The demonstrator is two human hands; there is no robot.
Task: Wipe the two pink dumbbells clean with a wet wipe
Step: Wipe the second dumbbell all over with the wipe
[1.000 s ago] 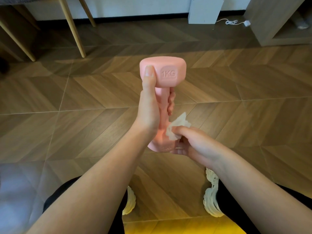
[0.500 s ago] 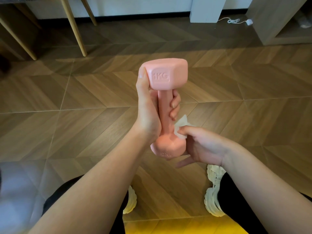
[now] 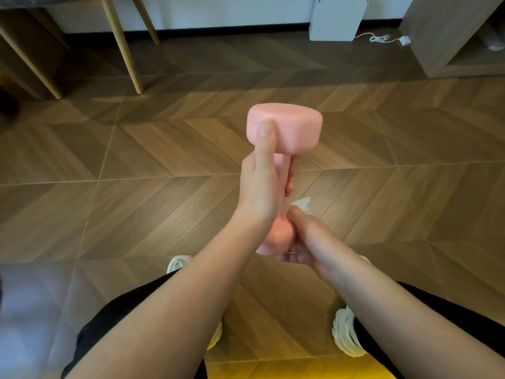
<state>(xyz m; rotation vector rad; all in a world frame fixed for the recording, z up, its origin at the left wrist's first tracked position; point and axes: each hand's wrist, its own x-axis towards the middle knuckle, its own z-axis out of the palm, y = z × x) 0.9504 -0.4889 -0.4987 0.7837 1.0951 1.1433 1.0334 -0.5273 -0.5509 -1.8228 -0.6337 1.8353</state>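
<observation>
Upright, dumbbell in left fingers, wipe beneath

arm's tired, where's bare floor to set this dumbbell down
Bare floor lies left of the dumbbell, toward the chair legs, and right of it, toward the cabinet. Crowded near the shoes.

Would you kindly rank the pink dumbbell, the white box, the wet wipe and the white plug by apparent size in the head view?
Largest first:
pink dumbbell (nearness to the camera inflates it)
white box
wet wipe (mostly hidden)
white plug
</observation>
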